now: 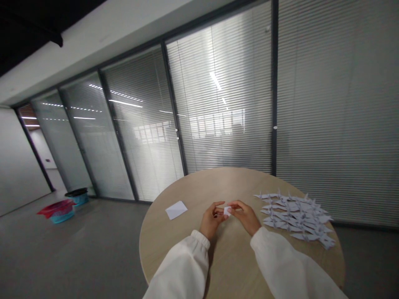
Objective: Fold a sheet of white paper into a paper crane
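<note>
Hands together: left hand [212, 220] and right hand [246, 216] pinch a small folded white paper [227, 211] between their fingertips, over the middle of the round wooden tabletop [199, 182]. Flat white paper square [176, 209] lies toward the left edge; overlapping paper cranes [294, 218] crowd the right edge.

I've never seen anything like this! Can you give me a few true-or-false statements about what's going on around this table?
1. The left hand and right hand both hold a small folded white paper. True.
2. A loose white paper square lies on the table, left of the hands. True.
3. The table is square. False: it is round.
4. The paper cranes sit inside a box. False: they lie spread out on the tabletop, right of the hands.
5. A blue tub stands on the floor. True.
</note>
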